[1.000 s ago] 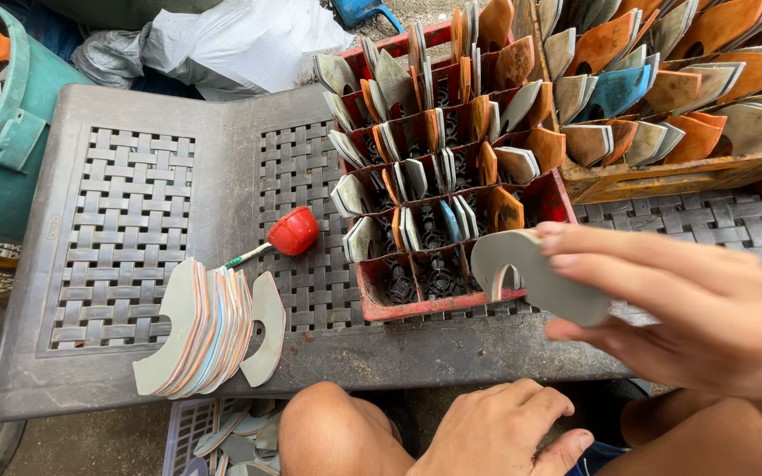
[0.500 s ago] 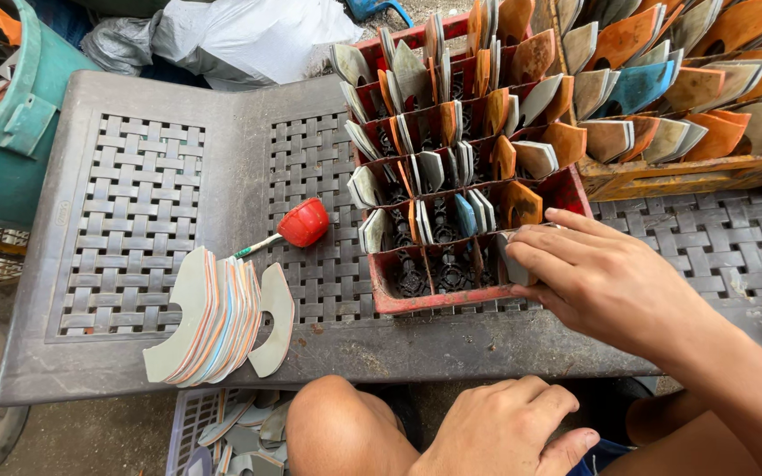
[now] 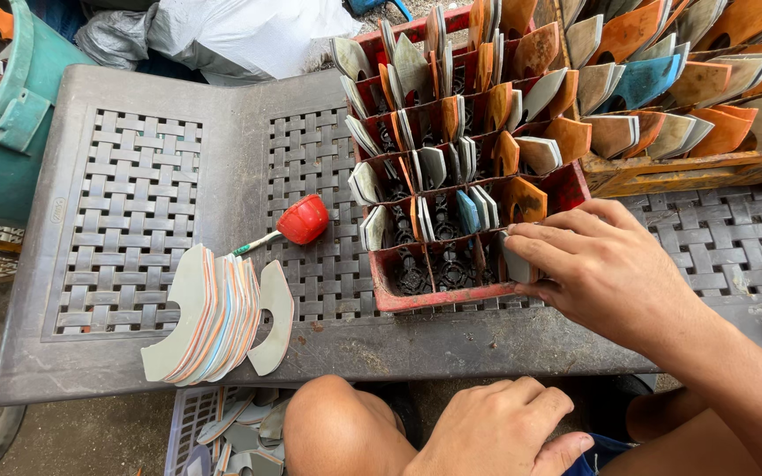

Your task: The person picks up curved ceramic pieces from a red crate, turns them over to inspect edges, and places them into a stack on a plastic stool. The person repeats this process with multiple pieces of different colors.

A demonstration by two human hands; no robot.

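One grey piece (image 3: pixel 515 264) pinched in right hand (image 3: pixel 606 264), inside red crate (image 3: pixel 416 298).

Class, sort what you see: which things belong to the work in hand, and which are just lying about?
In use: right hand, grey piece, red crate, fanned stack of pieces.
Lying about: red-tipped tool, green bin, white bag, left hand.

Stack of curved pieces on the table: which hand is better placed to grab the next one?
Probably left. The left hand rests free on the knee, nearer the stack; the right hand is busy at the red crate.
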